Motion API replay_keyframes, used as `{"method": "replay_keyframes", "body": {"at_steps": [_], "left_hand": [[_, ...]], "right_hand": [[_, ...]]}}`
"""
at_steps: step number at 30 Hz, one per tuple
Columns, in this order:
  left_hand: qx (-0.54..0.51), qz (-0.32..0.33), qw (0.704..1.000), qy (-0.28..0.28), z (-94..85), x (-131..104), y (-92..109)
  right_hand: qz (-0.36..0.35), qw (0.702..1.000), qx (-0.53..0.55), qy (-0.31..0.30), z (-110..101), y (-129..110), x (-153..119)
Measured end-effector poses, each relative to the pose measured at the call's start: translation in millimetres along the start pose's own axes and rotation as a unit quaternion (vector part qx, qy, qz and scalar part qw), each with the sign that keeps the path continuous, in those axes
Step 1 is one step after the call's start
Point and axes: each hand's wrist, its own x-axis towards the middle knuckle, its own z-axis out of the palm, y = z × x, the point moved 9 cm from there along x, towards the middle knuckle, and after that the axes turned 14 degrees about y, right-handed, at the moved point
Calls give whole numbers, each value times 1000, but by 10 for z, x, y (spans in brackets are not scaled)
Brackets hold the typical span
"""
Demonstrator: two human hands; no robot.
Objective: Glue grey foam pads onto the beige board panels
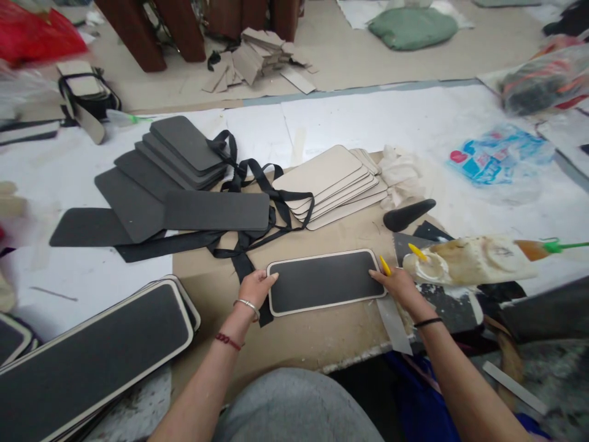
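A dark rectangular panel with a pale border [326, 282] lies across the brown work surface in front of me. My left hand [258, 287] grips its left end, thumb on top. At the right end my right hand [394, 283] pinches the edge, with a yellow-tipped tool [385, 266] beside its fingers; whether the hand holds that tool is hard to tell. Behind the panel are a fan of dark grey pieces [216, 210], tangled black straps [257, 175] and a stack of cream pieces [322, 175].
Longer bordered panels [105, 350] are stacked at the lower left. On the right are a black curved object [409, 215], a glue-stained container [478, 261] and a plastic bag [499, 156]. Cardboard scraps [257, 58] lie at the back.
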Motion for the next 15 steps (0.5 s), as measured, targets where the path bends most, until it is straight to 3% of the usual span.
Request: {"method": "replay_keyframes", "body": {"at_steps": [7,15], "left_hand": [[-20,-18,1000,-16,91,-6,-162],[-10,-29,1000,-8,69,-7,-158]], "right_hand": [[-10,1000,12,-6,-17,-44,-8],[-3,1000,14,10,-45,-64,-46]]}}
